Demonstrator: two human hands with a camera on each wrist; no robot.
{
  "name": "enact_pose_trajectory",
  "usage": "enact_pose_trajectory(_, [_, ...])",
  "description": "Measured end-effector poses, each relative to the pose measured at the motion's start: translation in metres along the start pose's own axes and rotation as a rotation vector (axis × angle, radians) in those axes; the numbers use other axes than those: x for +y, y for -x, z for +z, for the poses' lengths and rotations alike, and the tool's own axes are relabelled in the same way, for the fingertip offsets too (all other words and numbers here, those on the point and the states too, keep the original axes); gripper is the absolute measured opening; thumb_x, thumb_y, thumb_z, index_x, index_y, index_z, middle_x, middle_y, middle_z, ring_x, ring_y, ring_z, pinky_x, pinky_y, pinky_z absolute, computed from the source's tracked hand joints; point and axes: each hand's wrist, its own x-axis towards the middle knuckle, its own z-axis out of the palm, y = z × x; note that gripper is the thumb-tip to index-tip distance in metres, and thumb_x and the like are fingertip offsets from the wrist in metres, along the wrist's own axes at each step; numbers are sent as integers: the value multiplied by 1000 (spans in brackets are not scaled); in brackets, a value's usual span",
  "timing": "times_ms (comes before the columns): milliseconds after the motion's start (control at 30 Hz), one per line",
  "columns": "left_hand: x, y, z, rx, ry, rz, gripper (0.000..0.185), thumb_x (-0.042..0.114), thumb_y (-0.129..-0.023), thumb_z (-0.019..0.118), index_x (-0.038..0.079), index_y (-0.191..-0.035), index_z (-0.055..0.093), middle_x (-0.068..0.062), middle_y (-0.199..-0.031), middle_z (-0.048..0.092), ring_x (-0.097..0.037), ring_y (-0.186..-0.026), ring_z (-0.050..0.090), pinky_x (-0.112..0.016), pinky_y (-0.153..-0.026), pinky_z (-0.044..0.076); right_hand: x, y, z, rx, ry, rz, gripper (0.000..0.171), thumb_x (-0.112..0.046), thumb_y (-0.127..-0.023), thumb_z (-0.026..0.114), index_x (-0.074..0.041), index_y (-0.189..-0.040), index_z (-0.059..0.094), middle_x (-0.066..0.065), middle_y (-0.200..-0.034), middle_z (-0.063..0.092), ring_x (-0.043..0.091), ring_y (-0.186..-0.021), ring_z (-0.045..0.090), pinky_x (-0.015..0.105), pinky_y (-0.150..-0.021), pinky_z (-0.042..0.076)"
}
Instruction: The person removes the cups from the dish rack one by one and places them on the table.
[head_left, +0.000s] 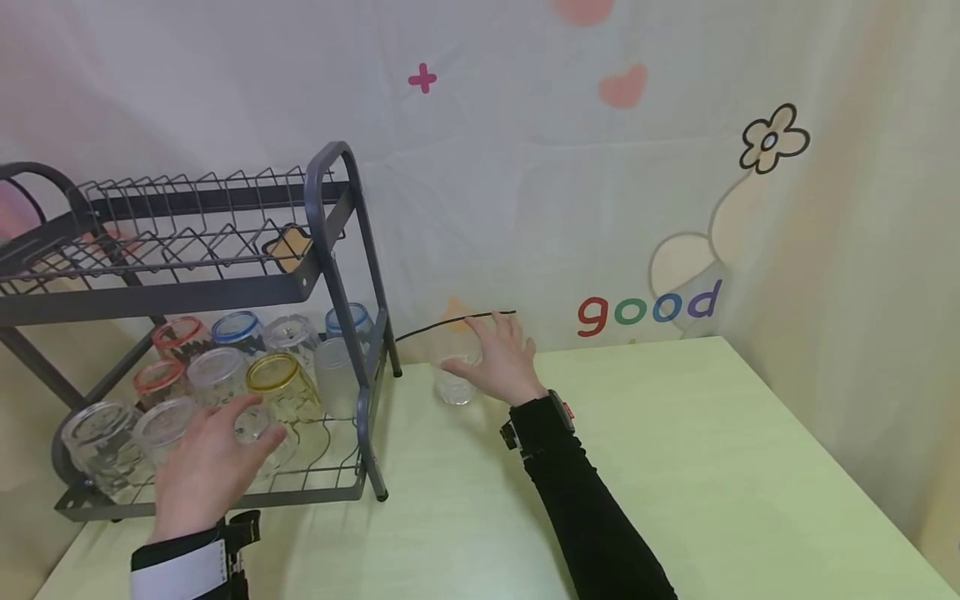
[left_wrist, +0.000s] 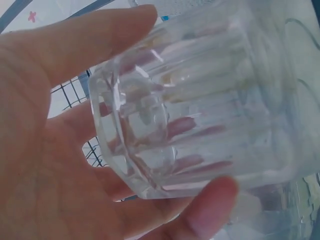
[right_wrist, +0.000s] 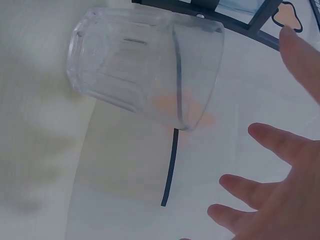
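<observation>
At the front of the rack's lower shelf, my left hand point(head_left: 206, 471) holds a clear faceted glass point(left_wrist: 195, 110), thumb and fingers around its sides. Other upturned glasses stand around it, among them a yellow-rimmed glass point(head_left: 283, 387) just behind and a clear glass point(head_left: 162, 429) to its left. My right hand point(head_left: 498, 358) is beside another clear glass point(right_wrist: 145, 65), which stands upright on the table near the wall. In the right wrist view the fingers point(right_wrist: 272, 142) are spread and apart from that glass.
A dark two-tier metal rack point(head_left: 150, 298) stands on the left of the pale green table point(head_left: 675, 467). Its lower shelf bears several glasses, some with a red rim point(head_left: 180, 331) or blue rim point(head_left: 236, 327). A printed curtain point(head_left: 510, 208) hangs behind the table.
</observation>
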Motion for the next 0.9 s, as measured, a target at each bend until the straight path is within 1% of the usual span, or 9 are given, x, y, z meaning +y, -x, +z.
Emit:
enact_pose_trajectory(167, [4, 1, -1, 32, 9, 7, 73, 56, -90, 61, 5, -141, 47, -40, -129, 42, -59, -104, 49, -64, -65, 46, 3, 11, -9, -2, -47, -18, 79, -56, -85, 68, -20, -150, 40, 20, -157, 21, 40, -145, 9, 71, -107, 13])
enact_pose_trajectory(300, [7, 3, -5, 56, 35, 46, 77, 62, -90, 57, 4, -140, 48, -38, -132, 44, -57, -111, 47, -66, -71, 44, 6, 20, -15, -8, -58, -20, 78, -55, -87, 67, -20, -150, 40, 19, -158, 20, 40, -145, 8, 71, -107, 13])
enact_pose_trajectory(400, [10, 6, -8, 85, 80, 90, 76, 63, -90, 55, 5, -139, 49, -35, -133, 47, -54, -114, 48, -66, -75, 43, 9, 29, -21, -6, -68, -19, 76, -54, -87, 67, -19, -149, 42, 20, -157, 21, 41, -145, 9, 70, -107, 14])
enact_pose_trajectory(533, [16, 9, -14, 100, 137, 122, 74, 62, -91, 56, 6, -139, 49, -32, -137, 47, -53, -116, 47, -66, -81, 41, 15, 40, -28, -3, -90, -31, 74, -51, -88, 68, -16, -148, 43, 22, -154, 26, 43, -144, 11, 69, -108, 15])
enact_pose_trajectory(600, [18, 10, -16, 91, 161, 124, 76, 63, -90, 56, 6, -140, 48, -32, -140, 44, -54, -118, 45, -68, -84, 39, 18, 46, -32, -4, -104, -33, 73, -49, -88, 69, -16, -148, 43, 23, -153, 27, 44, -144, 12, 69, -108, 15])
enact_pose_trajectory(733, [19, 10, -19, 50, 202, 115, 83, 67, -88, 56, 7, -145, 44, -33, -142, 41, -53, -118, 45, -68, -84, 39, 24, 57, -40, -21, -142, -24, 71, -46, -89, 68, -15, -147, 43, 22, -153, 28, 42, -143, 14, 68, -108, 18])
enact_pose_trajectory(767, [18, 10, -19, 35, 214, 109, 85, 68, -87, 55, 7, -145, 42, -33, -142, 40, -51, -116, 48, -66, -83, 41, 26, 59, -42, -28, -151, -22, 70, -46, -90, 68, -14, -147, 43, 22, -153, 28, 41, -143, 15, 67, -108, 20])
enact_pose_trajectory(833, [16, 11, -20, 2, 241, 96, 88, 69, -86, 56, 8, -147, 39, -34, -142, 39, -43, -102, 59, -60, -77, 46, 30, 63, -45, -45, -168, -13, 70, -46, -90, 67, -14, -148, 43, 21, -153, 28, 40, -143, 16, 65, -108, 24])
enact_pose_trajectory(900, [15, 11, -21, -30, 278, 79, 90, 69, -86, 56, 8, -149, 36, -34, -142, 36, -33, -87, 66, -52, -73, 50, 34, 67, -48, -55, -185, -8, 70, -46, -91, 67, -14, -148, 42, 21, -153, 28, 39, -142, 17, 64, -107, 28])
